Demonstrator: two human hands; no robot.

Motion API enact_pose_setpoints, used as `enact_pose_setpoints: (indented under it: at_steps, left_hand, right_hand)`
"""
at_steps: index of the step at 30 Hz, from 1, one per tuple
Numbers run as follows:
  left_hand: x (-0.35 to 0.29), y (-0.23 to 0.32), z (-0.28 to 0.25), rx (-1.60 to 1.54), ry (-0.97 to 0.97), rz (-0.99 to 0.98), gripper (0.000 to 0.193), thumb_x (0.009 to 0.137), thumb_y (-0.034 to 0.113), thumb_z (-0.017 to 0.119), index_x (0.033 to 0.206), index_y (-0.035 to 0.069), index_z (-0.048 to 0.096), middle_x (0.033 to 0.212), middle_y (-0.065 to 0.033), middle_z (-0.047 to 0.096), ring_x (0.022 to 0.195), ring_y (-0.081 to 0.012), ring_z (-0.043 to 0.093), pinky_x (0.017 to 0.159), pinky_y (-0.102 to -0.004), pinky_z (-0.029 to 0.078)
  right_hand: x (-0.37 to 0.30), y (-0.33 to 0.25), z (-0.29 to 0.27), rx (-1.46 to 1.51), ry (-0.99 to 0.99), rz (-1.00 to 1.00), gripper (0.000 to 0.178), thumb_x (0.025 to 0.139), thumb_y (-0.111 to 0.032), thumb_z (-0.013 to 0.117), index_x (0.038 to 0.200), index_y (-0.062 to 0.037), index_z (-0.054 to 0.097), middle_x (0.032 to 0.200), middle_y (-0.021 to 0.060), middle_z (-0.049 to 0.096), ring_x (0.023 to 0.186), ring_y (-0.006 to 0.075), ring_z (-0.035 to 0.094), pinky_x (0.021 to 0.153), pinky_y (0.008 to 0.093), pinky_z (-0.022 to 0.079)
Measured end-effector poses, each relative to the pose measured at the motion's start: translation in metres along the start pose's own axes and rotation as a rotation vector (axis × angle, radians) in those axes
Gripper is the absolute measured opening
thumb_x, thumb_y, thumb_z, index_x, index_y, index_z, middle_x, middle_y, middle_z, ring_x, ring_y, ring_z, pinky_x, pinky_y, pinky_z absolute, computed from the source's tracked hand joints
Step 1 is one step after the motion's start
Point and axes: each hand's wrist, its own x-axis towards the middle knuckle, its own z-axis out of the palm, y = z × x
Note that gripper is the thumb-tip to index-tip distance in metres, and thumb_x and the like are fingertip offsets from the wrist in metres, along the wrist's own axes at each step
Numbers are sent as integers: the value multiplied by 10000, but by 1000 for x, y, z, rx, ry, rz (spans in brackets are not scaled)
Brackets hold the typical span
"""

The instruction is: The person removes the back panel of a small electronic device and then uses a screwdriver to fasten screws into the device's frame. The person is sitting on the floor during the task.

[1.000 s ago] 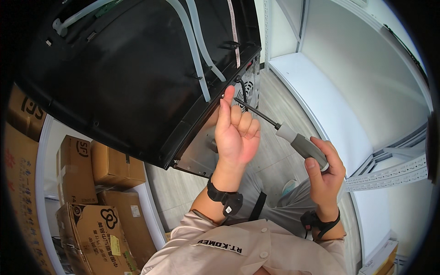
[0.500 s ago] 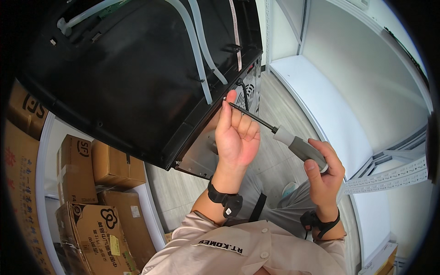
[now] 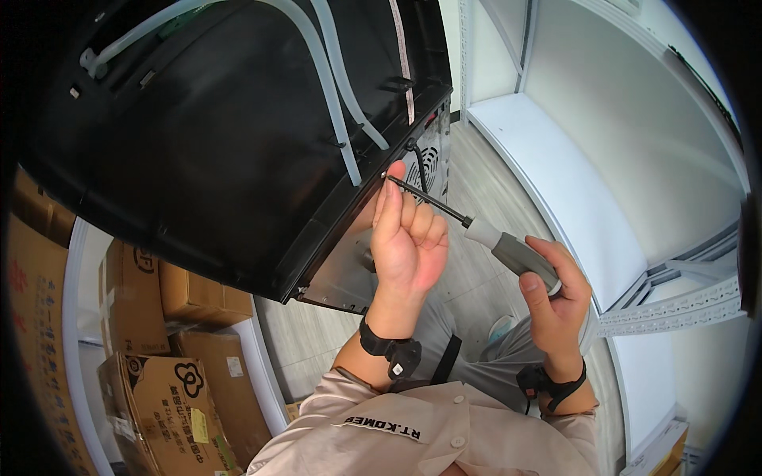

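Note:
My right hand is wrapped round the grey handle of a screwdriver. Its dark shaft slants up and left to my left hand. There, thumb and forefinger pinch together at the shaft's tip, where a small shiny screw shows; the other fingers are curled. Just beyond the fingertips lies the rim of a large black machine, its panel facing up. Two pale flexible tubes run over this panel and end near the rim. The exact spot behind my fingertips is partly hidden.
Below the rim, the machine's metal side has a round vent grille and a black cable. Cardboard boxes are stacked on a shelf at the left. White shelving curves along the right. My legs are over the grey plank floor.
The screwdriver and both hands have shifted slightly left, with the fingertips still at the screwdriver's tip. The machine's panel appears a little further left and lower in view.

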Motion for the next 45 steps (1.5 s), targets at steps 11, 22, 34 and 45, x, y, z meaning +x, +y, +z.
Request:
enact_pose_setpoints:
  at_steps: [11,22,34,45]
  left_hand:
    - [2,0,-2,-4,-19,8,269,1042,248,407,1210,138,585,581,66,178,481,-69,151,447,-231,183]
    - [0,-1,-5,93,-7,26,281,1042,292,406,1211,157,585,581,67,166,480,-72,148,456,-236,183]
    - [2,-4,-2,187,18,45,223,1018,305,478,989,147,632,564,77,186,480,-65,149,449,-243,167]
    - [2,0,0,164,6,-28,205,1020,289,474,996,152,625,561,77,192,483,-74,154,453,-242,180]
  right_hand:
    - [10,-3,-4,-4,-35,4,337,775,-57,712,1086,39,628,843,104,603,753,193,574,679,274,449]
    - [19,-6,4,-16,25,-44,408,609,103,638,1005,4,644,976,135,550,819,211,569,691,283,468]
    - [32,-6,1,-151,81,-238,438,525,125,542,928,-16,639,938,116,574,756,230,565,677,292,463]
    - [23,-9,14,-98,194,-18,673,646,96,564,1304,16,455,992,117,605,705,91,536,564,213,408]
